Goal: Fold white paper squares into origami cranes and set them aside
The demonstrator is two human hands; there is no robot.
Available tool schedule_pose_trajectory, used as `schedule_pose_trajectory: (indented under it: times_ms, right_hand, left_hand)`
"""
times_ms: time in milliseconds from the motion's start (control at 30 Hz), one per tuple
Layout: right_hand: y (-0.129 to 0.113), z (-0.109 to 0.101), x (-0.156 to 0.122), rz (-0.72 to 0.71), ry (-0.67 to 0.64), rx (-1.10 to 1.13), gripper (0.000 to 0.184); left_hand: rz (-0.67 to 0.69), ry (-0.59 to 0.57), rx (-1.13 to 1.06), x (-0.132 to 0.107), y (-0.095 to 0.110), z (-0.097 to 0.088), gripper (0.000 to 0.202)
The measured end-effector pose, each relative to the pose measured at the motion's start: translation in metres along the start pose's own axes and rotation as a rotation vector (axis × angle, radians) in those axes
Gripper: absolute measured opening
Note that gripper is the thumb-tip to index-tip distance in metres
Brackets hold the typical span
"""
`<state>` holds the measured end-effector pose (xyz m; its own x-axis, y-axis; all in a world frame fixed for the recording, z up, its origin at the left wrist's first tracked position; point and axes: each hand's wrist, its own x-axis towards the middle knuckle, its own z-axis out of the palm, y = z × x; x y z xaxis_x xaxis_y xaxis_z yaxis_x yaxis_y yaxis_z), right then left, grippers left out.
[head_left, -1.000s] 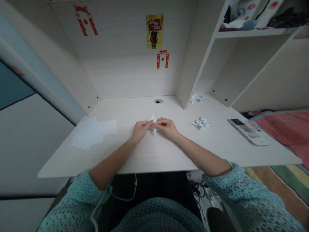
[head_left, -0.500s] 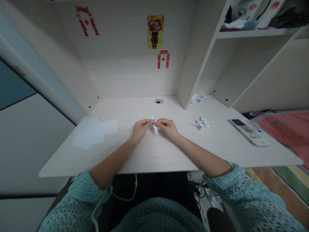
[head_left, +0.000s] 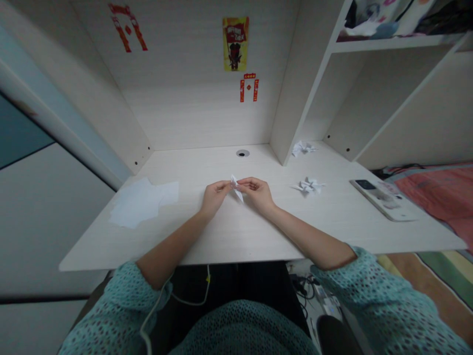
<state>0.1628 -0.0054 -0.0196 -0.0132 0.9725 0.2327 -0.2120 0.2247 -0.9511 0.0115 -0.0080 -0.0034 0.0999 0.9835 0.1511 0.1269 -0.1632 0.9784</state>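
Observation:
A small folded white paper piece (head_left: pixel 238 194), shaped like an origami crane, is held above the middle of the desk. My left hand (head_left: pixel 215 195) pinches its left side between thumb and fingertips. From the right, my right hand (head_left: pixel 257 191) grips it the same way, fingers closed. The fingertips cover its middle, so only its upper point and its lower point show. Several similar folded white paper cranes (head_left: pixel 309 186) lie in a cluster to the right of my right hand.
Loose white paper sheets (head_left: pixel 140 202) lie on the desk's left. Another cluster of folded paper (head_left: pixel 303 148) sits at the back by the upright panel (head_left: pixel 295 98). A white phone (head_left: pixel 382 199) lies at right. The desk's front edge (head_left: pixel 236 264) runs above my lap.
The folded paper has turned slightly in my fingers, its lower point swinging a little to the right. Both hands stay in nearly the same place. The view has shifted slightly.

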Motion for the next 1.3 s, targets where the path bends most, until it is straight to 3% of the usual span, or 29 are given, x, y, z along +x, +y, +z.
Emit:
schedule_pose_trajectory:
  times_ms: [500, 700, 1133, 1300]
  right_hand:
    - [-0.004, 0.003, -0.004, -0.069, -0.008, -0.097, 0.029]
    - [-0.0046, 0.0032, -0.0015, 0.017, -0.068, -0.099, 0.032]
    - [0.0032, -0.0011, -0.0006, 0.101, -0.116, -0.074, 0.023]
    - [0.002, -0.0016, -0.0005, 0.064, -0.12, -0.132, 0.026]
  left_hand:
    - [-0.017, 0.077, 0.008, -0.0017, 0.0035, 0.0018, 0.032]
    - [-0.011, 0.135, -0.02, 0.0009, 0.0022, 0.0009, 0.033]
    - [0.057, 0.109, -0.006, -0.0021, 0.0017, 0.0006, 0.031]
    - [0.046, 0.085, -0.025, -0.0015, 0.0004, 0.0006, 0.029]
